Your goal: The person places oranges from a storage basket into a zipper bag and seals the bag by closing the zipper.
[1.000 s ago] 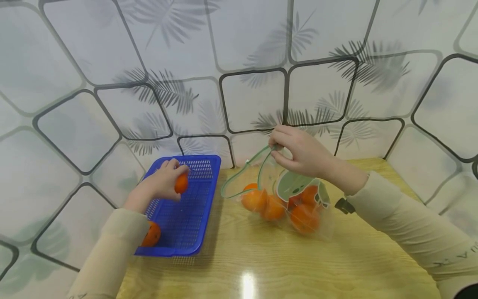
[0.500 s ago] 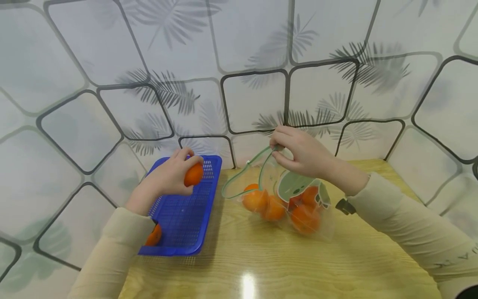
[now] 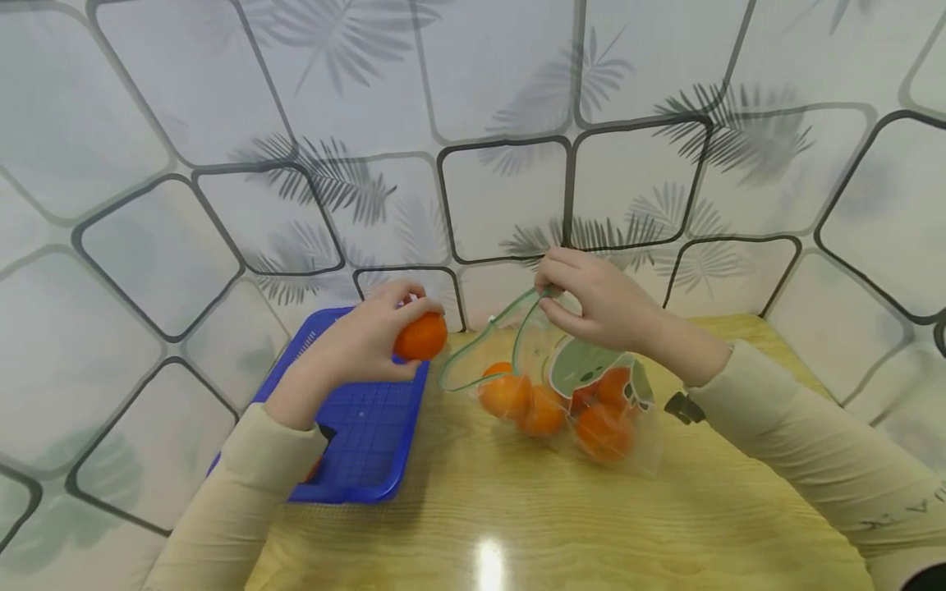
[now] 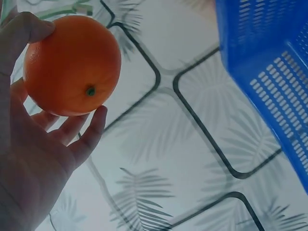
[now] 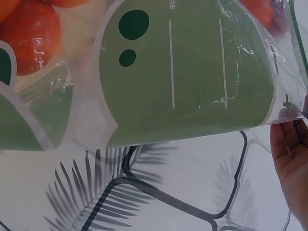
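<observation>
My left hand (image 3: pixel 362 341) grips an orange (image 3: pixel 421 335) between thumb and fingers, held above the right side of the blue basket (image 3: pixel 380 491). In the left wrist view the same orange (image 4: pixel 72 67) shows its small green stem end, with fingers curled under it. My right hand (image 3: pixel 599 300) pinches the green-edged rim of a clear zip bag (image 3: pixel 584 365). The bag's mouth gapes toward the left hand, and several oranges lie inside it. In the right wrist view the bag's green printed panel (image 5: pixel 187 72) fills the upper part, with my right hand (image 5: pixel 293 163) at its edge.
Another orange (image 3: pixel 314 469) lies in the basket's near left corner, mostly hidden by the left sleeve (image 3: pixel 254 476). Basket and bag sit on a wooden table (image 3: pixel 562 525). A patterned wall covering (image 3: pixel 502 201) rises close behind and at both sides.
My left hand has carried the orange rightward from inside the basket toward the bag's mouth. The right hand and bag have stayed nearly still.
</observation>
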The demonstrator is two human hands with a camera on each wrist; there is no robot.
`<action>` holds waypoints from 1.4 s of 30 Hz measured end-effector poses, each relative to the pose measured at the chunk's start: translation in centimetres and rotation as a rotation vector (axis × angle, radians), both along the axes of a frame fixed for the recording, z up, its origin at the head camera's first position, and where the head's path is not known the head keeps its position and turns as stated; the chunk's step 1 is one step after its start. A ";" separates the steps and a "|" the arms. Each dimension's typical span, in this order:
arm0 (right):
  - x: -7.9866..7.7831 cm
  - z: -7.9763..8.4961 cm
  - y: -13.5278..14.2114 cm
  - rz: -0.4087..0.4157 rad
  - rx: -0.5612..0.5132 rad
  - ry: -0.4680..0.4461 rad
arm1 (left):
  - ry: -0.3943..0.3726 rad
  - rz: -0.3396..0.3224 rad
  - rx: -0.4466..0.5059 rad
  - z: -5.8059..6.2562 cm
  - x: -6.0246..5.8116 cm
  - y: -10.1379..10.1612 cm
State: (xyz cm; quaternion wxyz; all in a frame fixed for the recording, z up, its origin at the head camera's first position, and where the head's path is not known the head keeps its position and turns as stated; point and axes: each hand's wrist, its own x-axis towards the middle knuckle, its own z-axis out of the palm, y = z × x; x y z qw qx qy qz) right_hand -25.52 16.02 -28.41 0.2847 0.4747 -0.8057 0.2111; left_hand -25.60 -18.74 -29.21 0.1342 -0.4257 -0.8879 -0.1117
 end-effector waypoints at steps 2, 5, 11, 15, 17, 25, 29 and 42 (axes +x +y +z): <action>0.0 0.0 0.0 0.000 0.003 0.001 | 0.009 -0.014 0.002 0.1 0.2 0.5; -0.1 0.0 0.0 -0.002 0.006 -0.002 | 0.017 -0.041 0.004 0.2 0.4 1.1; -0.1 0.0 -0.1 -0.009 0.007 -0.011 | 0.003 -0.082 0.022 0.4 0.7 2.4; -0.1 0.0 -0.1 -0.009 0.002 -0.014 | 0.000 -0.113 0.023 0.7 0.6 3.1; -0.1 0.0 -0.1 -0.010 0.003 -0.014 | 0.005 -0.126 0.021 0.8 0.6 3.4; -0.2 0.1 -0.3 -0.008 0.009 -0.021 | -0.012 -0.192 0.032 0.4 0.1 4.6; -0.2 0.1 -0.3 -0.001 0.006 -0.015 | -0.026 -0.207 0.032 0.1 0.0 5.3; -0.2 0.3 -0.3 -0.001 0.007 -0.022 | -0.064 -0.234 -0.015 -1.1 -0.6 7.0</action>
